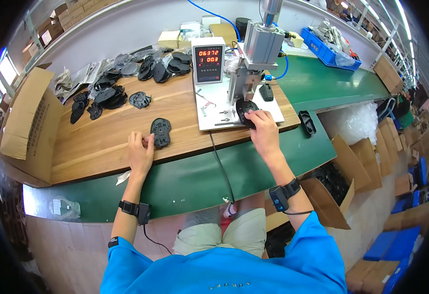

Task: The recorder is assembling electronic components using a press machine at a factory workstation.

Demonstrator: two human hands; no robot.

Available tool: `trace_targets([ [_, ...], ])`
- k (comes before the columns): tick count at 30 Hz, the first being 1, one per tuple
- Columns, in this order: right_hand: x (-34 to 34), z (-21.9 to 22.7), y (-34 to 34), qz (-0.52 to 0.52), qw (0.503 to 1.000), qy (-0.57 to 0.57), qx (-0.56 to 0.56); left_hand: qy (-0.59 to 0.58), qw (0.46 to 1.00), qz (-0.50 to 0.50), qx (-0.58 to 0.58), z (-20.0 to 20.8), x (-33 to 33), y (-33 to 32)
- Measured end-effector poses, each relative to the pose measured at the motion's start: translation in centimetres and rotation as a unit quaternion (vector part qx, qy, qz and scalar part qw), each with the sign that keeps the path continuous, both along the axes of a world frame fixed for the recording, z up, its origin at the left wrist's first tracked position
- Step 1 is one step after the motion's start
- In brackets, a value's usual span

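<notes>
Head view: the right hand (264, 128), grip clenched, grasps a black shell (242, 109) beneath the press (262, 45); the left hand (141, 153) meets a dark plastic plate (161, 133) on the wooden counter (92, 142); whether it's pinching, I can't tell.

Two rows of glowing red digits are showing on the white display unit (199, 62), the larger row sitting on top, and small characters are running beneath them across its dark panel, too tiny to read. Dark printing is running along the side of the cardboard box (21, 120) at the left, slanting and too blurred to make out. Pale characters are standing on the wall of the blue crate (341, 61). A row of small, spaced letters is crossing the chest of the blue shirt (185, 270), appearing upside down.
</notes>
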State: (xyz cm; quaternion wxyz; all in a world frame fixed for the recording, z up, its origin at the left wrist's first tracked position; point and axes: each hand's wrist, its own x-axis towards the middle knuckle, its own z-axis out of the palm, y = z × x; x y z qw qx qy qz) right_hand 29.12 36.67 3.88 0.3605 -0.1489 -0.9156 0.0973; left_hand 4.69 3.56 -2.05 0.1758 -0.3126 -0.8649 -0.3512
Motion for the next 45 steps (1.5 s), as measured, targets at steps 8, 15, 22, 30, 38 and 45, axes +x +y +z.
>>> trace_targets([
  [8,0.1,1.5,-1.3,-0.028,0.996,-0.081,0.013,0.076,0.986,-0.133,-0.062,2.5,2.1,-0.5],
  [15,-0.3,0.3,-1.7,-0.037,0.998,-0.035,0.046,0.065,0.97,-0.183,-0.144,2.3,1.8,-0.9],
  [22,-0.1,0.9,-1.7,-0.036,0.995,-0.079,0.051,0.077,0.965,-0.202,-0.146,2.5,2.0,-0.9],
  [30,0.1,-0.2,-1.3,-0.049,0.993,-0.068,0.082,0.111,0.966,-0.203,-0.113,1.9,2.2,-0.9],
  [38,0.4,0.9,-1.8,-0.028,0.992,-0.103,0.068,0.095,0.971,-0.198,-0.097,2.0,2.3,-1.0],
  [45,0.1,0.5,-1.6,-0.028,0.99,-0.109,0.084,0.101,0.969,-0.201,-0.099,2.2,2.3,-1.0],
])
